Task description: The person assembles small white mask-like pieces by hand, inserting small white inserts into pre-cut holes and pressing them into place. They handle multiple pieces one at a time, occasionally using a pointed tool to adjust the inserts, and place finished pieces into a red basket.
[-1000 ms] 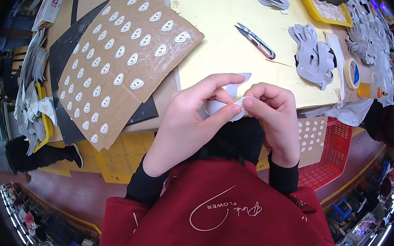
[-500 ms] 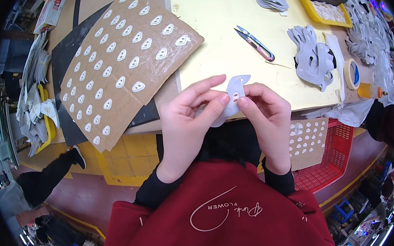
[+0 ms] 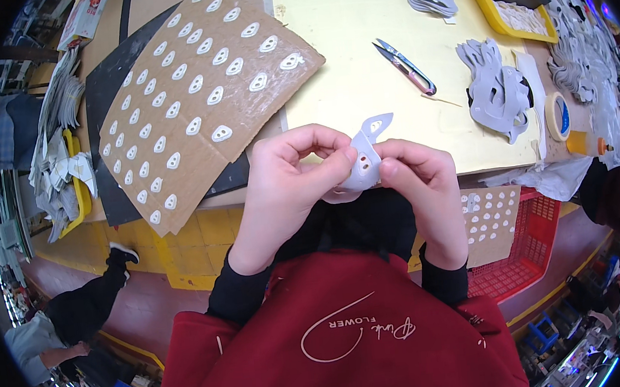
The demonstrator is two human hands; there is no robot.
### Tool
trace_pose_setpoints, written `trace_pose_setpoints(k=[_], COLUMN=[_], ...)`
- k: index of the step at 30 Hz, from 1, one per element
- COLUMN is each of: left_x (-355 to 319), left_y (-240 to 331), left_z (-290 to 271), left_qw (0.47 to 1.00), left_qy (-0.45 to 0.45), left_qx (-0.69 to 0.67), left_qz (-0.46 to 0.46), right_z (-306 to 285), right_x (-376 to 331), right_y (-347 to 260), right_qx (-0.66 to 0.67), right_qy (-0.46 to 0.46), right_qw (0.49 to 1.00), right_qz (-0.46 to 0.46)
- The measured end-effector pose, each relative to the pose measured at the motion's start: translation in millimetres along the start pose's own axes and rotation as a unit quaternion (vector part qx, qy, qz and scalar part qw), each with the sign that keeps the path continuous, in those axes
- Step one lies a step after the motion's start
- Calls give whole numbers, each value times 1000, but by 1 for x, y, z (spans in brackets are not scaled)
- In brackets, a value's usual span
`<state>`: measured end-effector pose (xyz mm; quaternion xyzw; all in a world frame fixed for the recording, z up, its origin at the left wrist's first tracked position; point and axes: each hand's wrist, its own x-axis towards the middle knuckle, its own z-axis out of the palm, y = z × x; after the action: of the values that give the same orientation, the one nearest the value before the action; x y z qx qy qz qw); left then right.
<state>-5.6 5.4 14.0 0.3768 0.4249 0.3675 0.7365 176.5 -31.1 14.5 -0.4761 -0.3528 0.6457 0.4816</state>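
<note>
Just in front of the table's near edge, a thin pale grey cut piece (image 3: 359, 177), shaped like part of a shoe upper, is bent between both hands. Its pointed end stands up, and small holes show in a patch at its middle. My left hand (image 3: 286, 173) pinches it with thumb and index finger, the other fingers curled. My right hand (image 3: 418, 177) grips the piece's right edge between thumb and fingers. Part of it hangs below, hidden by the hands. Coloured metal thread snips (image 3: 406, 67) lie beyond the hands on a pale yellow sheet (image 3: 342, 50).
At left lies a cardboard sheet (image 3: 190, 104) bearing rows of small white patches. Grey cut pieces (image 3: 497, 96), a tape roll (image 3: 557, 116), an orange bottle (image 3: 587, 143) and a yellow tray (image 3: 516, 34) are at right. A red basket (image 3: 525, 248) stands below the edge.
The grey piece has tilted and twisted in my fingers. My left index finger, stretched out before, has curled onto it. The right hand keeps its grip. The view has shifted slightly.
</note>
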Motion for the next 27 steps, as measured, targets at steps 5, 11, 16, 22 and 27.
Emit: trace_pose_setpoints(k=[5, 11, 16, 22, 27], left_x=[-2, -1, -4, -4, -4], left_y=[-5, -7, -5, -10, -9], left_z=[8, -3, 4, 5, 3], left_qw=[999, 995, 998, 994, 983], left_qy=[33, -65, -56, -102, -174], left_qx=[12, 57, 8, 35, 22], left_qz=[-6, -51, -8, 23, 48], right_z=[-5, -8, -5, -11, -2], right_x=[-4, -1, 1, -3, -5], right_y=[14, 15, 12, 20, 11], right_qx=[51, 66, 114, 40, -48], right_qy=[-6, -30, -49, -91, -101], right_qw=[998, 997, 991, 994, 985], right_qz=[-38, 13, 38, -40, -128])
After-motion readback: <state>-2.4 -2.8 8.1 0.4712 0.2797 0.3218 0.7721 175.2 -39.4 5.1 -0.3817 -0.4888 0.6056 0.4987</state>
